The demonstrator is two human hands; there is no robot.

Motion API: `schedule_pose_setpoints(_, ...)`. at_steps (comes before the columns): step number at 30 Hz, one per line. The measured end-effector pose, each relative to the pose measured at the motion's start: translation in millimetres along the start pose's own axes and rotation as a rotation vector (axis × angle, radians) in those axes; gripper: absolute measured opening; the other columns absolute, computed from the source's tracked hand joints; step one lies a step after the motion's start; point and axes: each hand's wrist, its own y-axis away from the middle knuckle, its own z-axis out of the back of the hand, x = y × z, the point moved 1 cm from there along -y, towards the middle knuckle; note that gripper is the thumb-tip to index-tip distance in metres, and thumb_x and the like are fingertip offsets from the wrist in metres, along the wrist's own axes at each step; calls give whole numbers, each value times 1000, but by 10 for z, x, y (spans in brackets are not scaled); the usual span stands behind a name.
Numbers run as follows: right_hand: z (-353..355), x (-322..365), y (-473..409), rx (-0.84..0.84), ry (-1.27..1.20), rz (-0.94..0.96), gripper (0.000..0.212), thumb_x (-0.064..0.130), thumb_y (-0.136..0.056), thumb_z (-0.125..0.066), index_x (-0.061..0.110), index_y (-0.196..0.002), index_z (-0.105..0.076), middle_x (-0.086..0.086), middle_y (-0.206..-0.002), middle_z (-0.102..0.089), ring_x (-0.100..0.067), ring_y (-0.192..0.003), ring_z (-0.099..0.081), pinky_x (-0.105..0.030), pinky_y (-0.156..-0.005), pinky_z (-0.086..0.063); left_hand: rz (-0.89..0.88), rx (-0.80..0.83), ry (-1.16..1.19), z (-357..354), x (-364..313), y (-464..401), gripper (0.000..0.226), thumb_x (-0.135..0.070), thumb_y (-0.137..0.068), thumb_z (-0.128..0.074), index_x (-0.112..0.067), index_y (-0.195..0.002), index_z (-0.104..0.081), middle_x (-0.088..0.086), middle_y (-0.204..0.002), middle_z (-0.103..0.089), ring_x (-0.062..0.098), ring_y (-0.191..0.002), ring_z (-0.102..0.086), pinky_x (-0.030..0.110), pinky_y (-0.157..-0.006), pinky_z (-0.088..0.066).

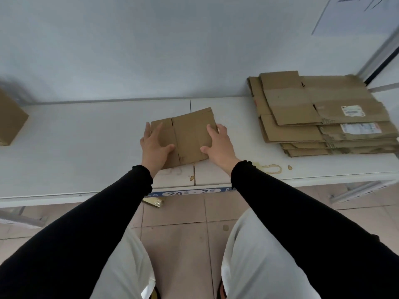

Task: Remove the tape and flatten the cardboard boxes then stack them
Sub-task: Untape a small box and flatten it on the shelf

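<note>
Flattened box (190, 137) flat, long axis left-right.

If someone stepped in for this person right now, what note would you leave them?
Left hand: flat, pressing on the small flattened box at the table's middle.
Right hand: also resting on that box, fingers straight.
Stack of flattened boxes: far right of the white table.
Unflattened box: still standing at the left edge.
Done: several boxes flattened and stacked; this one looks flat.
Left: move it onto the stack, then probably untape and flatten the box at left.
</note>
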Motion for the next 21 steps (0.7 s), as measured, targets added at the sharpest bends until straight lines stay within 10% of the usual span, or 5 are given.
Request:
schedule_pose_setpoints(4,818,-274,-82,-164,-8,57,75,23,-96,-68,19,-160,-27,-2,-165,-12,-21,-151,-19,-23,-113,-20,17,128,415,-244,-640,-275,69,-8,-87,-75,-31,-146,-49,3,-142,-52,23,-126,-55,31,-95,-53)
schedule_pose_setpoints(9,1870,-1001,-71,-305,97,-11,69,31,-94,-70,29,-155,-38,-3,-165,-21,-24,-148,-31,-39,-118,-34,-158,303,333,-974,-1601,-464,75,-3,-86,-73,-31,-151,-45,-6,-140,-49,15,-118,-56,8,-75,-51)
schedule_pose_setpoints(17,2814,-2115,-261,-500,273,-177,61,42,-87,-76,22,-138,-48,-9,-134,-44,-31,-98,-60,-35,-73,-46,-345,369,109,-2250,-2728,-635,73,-17,-89,-71,-27,-154,-39,5,-144,-49,22,-129,-50,39,-110,-44)
schedule_pose_setpoints(21,3087,-2498,-590,-502,238,-193,58,38,-92,-72,22,-143,-50,-11,-142,-43,-33,-115,-56,-40,-86,-50,-378,390,35,-2685,-3001,-873,74,-20,-93,-69,-21,-157,-34,2,-157,-40,19,-142,-39,39,-119,-33)
